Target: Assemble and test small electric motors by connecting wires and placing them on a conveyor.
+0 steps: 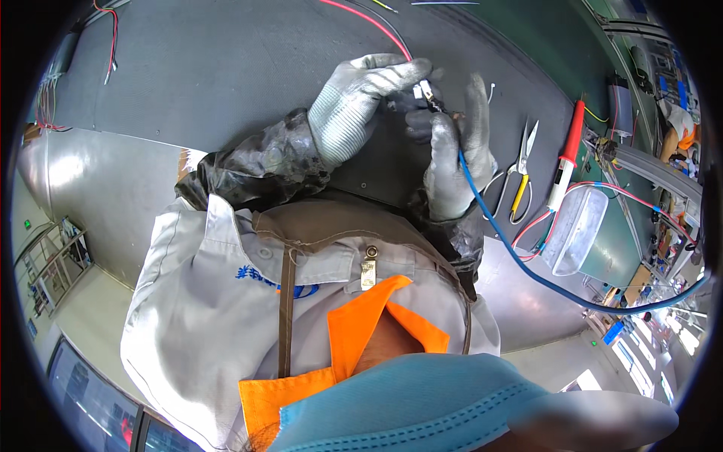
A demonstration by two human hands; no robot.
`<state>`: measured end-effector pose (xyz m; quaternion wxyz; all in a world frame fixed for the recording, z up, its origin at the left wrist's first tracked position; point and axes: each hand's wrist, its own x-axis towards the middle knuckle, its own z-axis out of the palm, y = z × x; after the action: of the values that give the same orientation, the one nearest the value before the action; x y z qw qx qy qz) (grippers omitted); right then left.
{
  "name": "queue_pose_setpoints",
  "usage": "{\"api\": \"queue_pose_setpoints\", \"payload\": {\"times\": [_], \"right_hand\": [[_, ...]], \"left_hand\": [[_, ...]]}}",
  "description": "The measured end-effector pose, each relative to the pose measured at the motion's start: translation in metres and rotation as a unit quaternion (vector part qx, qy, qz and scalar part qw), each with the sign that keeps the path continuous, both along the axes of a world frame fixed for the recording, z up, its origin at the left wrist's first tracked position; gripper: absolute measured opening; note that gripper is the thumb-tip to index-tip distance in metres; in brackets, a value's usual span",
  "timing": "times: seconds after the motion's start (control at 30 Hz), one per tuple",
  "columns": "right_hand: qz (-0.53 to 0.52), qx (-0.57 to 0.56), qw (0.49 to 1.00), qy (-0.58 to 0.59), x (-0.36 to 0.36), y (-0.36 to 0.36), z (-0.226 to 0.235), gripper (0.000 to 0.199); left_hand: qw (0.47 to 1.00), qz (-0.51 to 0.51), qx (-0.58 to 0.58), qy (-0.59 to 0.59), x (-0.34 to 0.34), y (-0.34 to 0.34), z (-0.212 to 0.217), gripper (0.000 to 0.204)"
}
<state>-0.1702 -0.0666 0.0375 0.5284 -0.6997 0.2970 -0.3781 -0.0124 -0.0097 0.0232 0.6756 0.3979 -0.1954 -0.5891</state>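
My left hand (358,105), in a grey-white knit glove, is closed, thumb and fingertips pinching the end of a red wire (380,30) that runs beside a black one from the far edge. Just right of these fingertips sits a small white connector piece (426,90) with a dark part behind it. My right hand (456,151), gloved alike, has its fingers curled round a blue cable (501,236) near its dark end. From that hand the cable loops down and away to the right. The two hands nearly meet at the connector; the exact joint is partly hidden by fingers.
On the dark mat (226,90), scissors (522,169) with a yellow grip lie right of my right hand. Beyond them are a red-and-white handled tool (570,151) with a cord and a metal tray (576,230). Loose wires (113,45) lie at the far left.
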Motion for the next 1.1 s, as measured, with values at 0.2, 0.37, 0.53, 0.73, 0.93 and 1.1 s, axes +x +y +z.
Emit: {"api": "queue_pose_setpoints", "payload": {"times": [0.2,0.37,0.53,0.73,0.93,1.1], "right_hand": [[-0.004,-0.013,0.996,0.083,-0.011,0.006,-0.009,0.057],[-0.004,-0.13,0.988,0.086,-0.007,0.007,-0.004,0.051],[-0.049,-0.176,0.98,0.079,-0.002,0.005,-0.006,0.051],[0.048,-0.183,0.966,0.177,-0.03,-0.043,0.017,0.06],[-0.283,-0.206,0.738,0.577,-0.185,-0.142,-0.022,0.053],[-0.266,-0.038,0.949,0.162,-0.182,-0.153,-0.029,0.048]], "left_hand": [[0.998,0.042,-0.033,-0.021,-0.002,0.007,-0.017,0.03],[0.995,0.023,-0.061,-0.081,-0.003,0.014,-0.015,0.027],[0.996,0.075,-0.022,-0.05,-0.026,0.007,-0.001,0.024],[0.976,0.011,-0.04,0.212,-0.024,-0.012,-0.029,0.031],[0.979,-0.017,-0.11,0.17,-0.002,-0.012,-0.035,0.03],[0.988,-0.08,-0.004,0.128,-0.013,-0.017,-0.034,0.037]]}}
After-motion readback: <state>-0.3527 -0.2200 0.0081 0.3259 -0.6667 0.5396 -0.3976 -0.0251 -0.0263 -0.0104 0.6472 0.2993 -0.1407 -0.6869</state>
